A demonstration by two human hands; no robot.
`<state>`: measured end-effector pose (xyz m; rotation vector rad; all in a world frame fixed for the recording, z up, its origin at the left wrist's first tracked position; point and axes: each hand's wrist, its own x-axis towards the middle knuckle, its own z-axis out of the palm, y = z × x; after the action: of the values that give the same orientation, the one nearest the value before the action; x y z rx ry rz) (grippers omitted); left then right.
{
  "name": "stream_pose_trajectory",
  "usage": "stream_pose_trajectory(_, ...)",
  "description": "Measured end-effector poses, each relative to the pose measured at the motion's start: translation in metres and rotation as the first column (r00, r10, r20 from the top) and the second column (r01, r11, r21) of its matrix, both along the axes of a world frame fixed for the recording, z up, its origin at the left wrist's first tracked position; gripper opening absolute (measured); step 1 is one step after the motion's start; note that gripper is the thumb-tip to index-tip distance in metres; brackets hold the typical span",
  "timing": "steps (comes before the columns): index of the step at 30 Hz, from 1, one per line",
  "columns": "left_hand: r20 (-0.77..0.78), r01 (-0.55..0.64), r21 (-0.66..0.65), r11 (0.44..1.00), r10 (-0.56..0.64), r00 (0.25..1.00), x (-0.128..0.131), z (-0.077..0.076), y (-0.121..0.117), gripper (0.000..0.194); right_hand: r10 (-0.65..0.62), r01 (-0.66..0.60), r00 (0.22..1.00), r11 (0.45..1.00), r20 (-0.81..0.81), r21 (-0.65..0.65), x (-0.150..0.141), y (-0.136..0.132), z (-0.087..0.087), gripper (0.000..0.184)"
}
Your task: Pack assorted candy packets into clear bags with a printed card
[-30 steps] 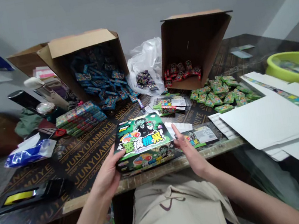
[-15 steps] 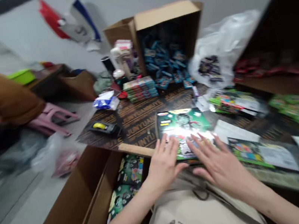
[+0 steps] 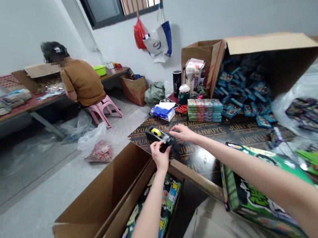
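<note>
Left hand [image 3: 161, 157]: gone from the green printed box [image 3: 250, 199], now gripping the tape dispenser [image 3: 162, 138].
Right hand [image 3: 184, 133]: off the box too, fingers bent beside the dispenser; grip unclear.
Dispenser: black, yellow roll [image 3: 156, 132], near the table [image 3: 196, 163] edge.

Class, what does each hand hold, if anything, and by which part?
The left hand grips the tape dispenser by its near end; the right hand holds nothing visible.
</note>
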<state>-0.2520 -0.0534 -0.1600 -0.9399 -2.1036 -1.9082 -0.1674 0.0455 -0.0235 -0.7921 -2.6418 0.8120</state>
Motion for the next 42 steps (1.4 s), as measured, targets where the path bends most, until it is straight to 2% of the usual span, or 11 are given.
stream_pose_trajectory(2,-0.032,0.011,0.013,1.000,-0.010,0.999,0.001,-0.005,0.004,0.020,-0.002,0.003,1.000,0.999,0.015,-0.051,-0.026,0.005,-0.011,0.027)
stream_pose_trajectory(5,-0.054,0.005,0.018,1.000,-0.004,0.999,0.004,-0.009,0.005,0.018,-0.015,0.016,1.000,0.991,0.008,-0.133,-0.040,0.003,-0.018,0.029)
stream_pose_trajectory(10,-0.041,-0.012,0.007,1.000,0.012,0.999,0.005,-0.013,0.006,0.020,-0.081,0.076,0.997,0.971,-0.011,-0.227,-0.022,-0.002,-0.023,0.024)
stream_pose_trajectory(14,-0.030,-0.025,-0.005,1.000,0.025,0.999,0.005,-0.013,0.007,0.022,-0.111,0.134,0.989,0.952,0.097,-0.275,0.002,-0.001,-0.041,0.020)
stream_pose_trajectory(17,-0.029,-0.027,-0.015,1.000,0.027,0.999,0.004,-0.014,0.007,0.023,-0.143,0.186,0.974,0.949,0.176,-0.254,-0.001,0.005,-0.059,0.016)
stream_pose_trajectory(20,-0.033,-0.008,-0.025,1.000,0.007,0.999,0.003,-0.015,0.005,0.024,-0.181,0.224,0.961,0.953,0.209,-0.206,-0.017,0.008,-0.067,0.012)
stream_pose_trajectory(24,-0.038,0.026,-0.020,0.999,-0.027,0.999,0.000,-0.011,0.004,0.025,-0.218,0.266,0.943,0.948,0.250,-0.177,-0.023,0.000,-0.059,0.017)
stream_pose_trajectory(29,-0.054,0.057,-0.021,0.998,-0.058,0.997,-0.001,-0.003,0.004,0.024,-0.204,0.249,0.949,0.953,0.241,-0.175,-0.002,-0.019,-0.039,0.020)
stream_pose_trajectory(34,-0.094,0.029,-0.037,0.999,-0.032,0.995,0.002,-0.003,0.002,0.024,-0.168,0.201,0.971,0.959,0.171,-0.199,0.004,-0.015,-0.021,0.019)
stream_pose_trajectory(37,-0.109,0.016,-0.037,0.999,-0.020,0.994,0.002,-0.005,0.003,0.023,-0.187,0.226,0.962,0.954,0.199,-0.198,0.002,-0.008,-0.023,0.020)
stream_pose_trajectory(42,-0.094,0.019,-0.029,0.999,-0.021,0.995,0.002,-0.009,0.005,0.026,-0.216,0.270,0.927,0.952,0.308,-0.145,0.004,-0.003,-0.045,0.020)
